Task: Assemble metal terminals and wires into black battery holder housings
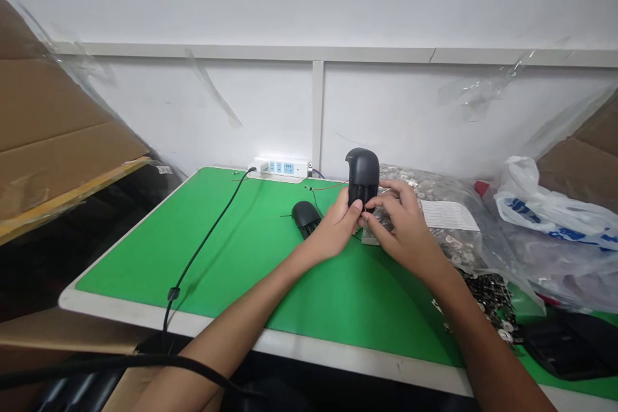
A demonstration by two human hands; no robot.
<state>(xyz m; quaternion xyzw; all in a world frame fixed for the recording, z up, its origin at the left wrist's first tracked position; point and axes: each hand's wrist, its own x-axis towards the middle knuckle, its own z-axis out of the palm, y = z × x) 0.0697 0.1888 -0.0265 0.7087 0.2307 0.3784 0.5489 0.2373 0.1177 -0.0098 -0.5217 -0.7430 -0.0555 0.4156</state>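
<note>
A black plastic housing (pixel 362 174) with a rounded top is held upright above the green mat (pixel 251 251). My left hand (pixel 335 228) grips its lower left side, thumb against it. My right hand (pixel 403 225) pinches at its lower right edge, fingers closed on the housing or a small part there; which one I cannot tell. A second black rounded housing (pixel 306 217) lies on the mat just left of my left hand. Thin red and black wires (pixel 322 188) run behind the housings.
A white power strip (pixel 281 168) sits at the mat's far edge, with a black cable (pixel 203 244) running to the near edge. Clear bags of small metal parts (pixel 449 219) lie right of my hands. Plastic bags (pixel 555 212) and cardboard boxes (pixel 53 141) flank the table.
</note>
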